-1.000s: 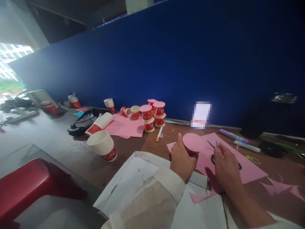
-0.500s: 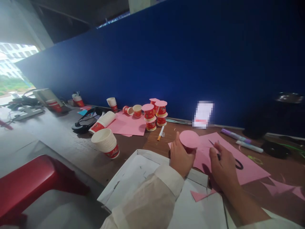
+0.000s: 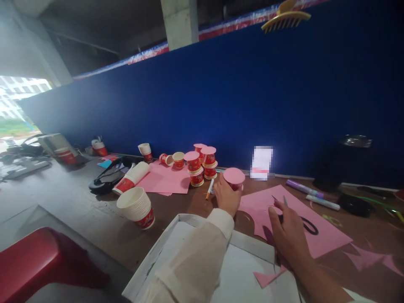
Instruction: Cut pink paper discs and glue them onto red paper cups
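My left hand [image 3: 227, 198] is closed round a small red paper cup [image 3: 236, 186] topped with a pink paper disc [image 3: 234, 175]. It is at the table, to the right of several similar red cups with pink discs [image 3: 208, 158], stacked in pairs. The cup's lower part is hidden by my fingers. My right hand [image 3: 288, 229] is curled over black-handled scissors [image 3: 311, 226], fingers closed at their handles. The scissors' blades are spread apart above a pink sheet of paper [image 3: 325, 240]. A white-and-orange cigarette [image 3: 209, 189] lies just left of my left hand.
A white cardboard box [image 3: 252, 250] sits below my forearms. A tall stack of paper cups [image 3: 135, 206] stands left, near more pink paper [image 3: 166, 179]. Markers [image 3: 304, 189] and paper scraps [image 3: 362, 254] lie right. A blue partition [image 3: 189, 97] backs the table; a red stool [image 3: 41, 261] is lower left.
My left hand has carried the disc-topped cup away from the pink sheet, leftward and farther back toward the stacked cups. My right hand stays at the scissors. The view has tilted up slightly.
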The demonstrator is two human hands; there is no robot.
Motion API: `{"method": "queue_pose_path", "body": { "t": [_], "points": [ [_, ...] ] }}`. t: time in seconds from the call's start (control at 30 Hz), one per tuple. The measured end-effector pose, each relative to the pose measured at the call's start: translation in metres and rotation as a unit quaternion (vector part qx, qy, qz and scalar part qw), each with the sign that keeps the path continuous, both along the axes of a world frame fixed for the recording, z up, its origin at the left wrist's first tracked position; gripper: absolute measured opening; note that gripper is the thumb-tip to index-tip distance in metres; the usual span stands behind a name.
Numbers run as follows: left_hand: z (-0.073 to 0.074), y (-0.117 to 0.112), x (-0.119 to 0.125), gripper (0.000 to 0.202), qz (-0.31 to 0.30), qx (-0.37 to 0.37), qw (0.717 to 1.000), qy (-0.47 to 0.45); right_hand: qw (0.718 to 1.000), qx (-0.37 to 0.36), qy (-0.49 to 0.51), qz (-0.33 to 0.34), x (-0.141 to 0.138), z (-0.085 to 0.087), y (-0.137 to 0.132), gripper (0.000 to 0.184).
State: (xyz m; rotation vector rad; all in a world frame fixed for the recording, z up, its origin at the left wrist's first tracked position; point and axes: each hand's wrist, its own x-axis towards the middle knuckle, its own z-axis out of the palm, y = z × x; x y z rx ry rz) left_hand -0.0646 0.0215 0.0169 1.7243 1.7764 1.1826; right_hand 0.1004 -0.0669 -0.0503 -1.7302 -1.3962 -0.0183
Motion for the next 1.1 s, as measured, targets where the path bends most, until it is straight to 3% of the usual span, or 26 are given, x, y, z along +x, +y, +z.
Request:
{"method": "queue_pose_path", "body": {
  "t": [0.17,0.4,0.57,0.73,0.9,1.1],
  "points": [
    [0.008,0.044,0.000,0.083,0.028,-0.007,0.998,0.048,1.000,-0.010,0.004,0.002,0.002,-0.003,0.003,0.067],
    [-0.012,0.068,0.003,0.077,0.041,-0.011,0.996,0.073,1.000,-0.013,0.020,-0.005,0.000,-0.002,0.000,0.070],
    [-0.010,0.064,0.000,0.081,0.048,-0.011,0.997,0.058,1.000,-0.015,0.023,-0.009,-0.001,-0.002,-0.001,0.068],
    [0.000,0.052,-0.009,0.059,0.059,-0.050,0.985,0.155,1.000,-0.022,0.010,-0.006,-0.001,0.000,0.000,0.068],
    [-0.004,0.041,-0.012,0.023,-0.037,-0.057,0.973,0.220,0.999,-0.044,0.014,-0.007,-0.002,0.005,-0.001,0.069],
    [-0.013,0.046,-0.007,0.025,-0.092,-0.042,0.953,0.286,0.998,-0.053,0.017,-0.015,-0.003,0.008,-0.004,0.070]
  ]
}}
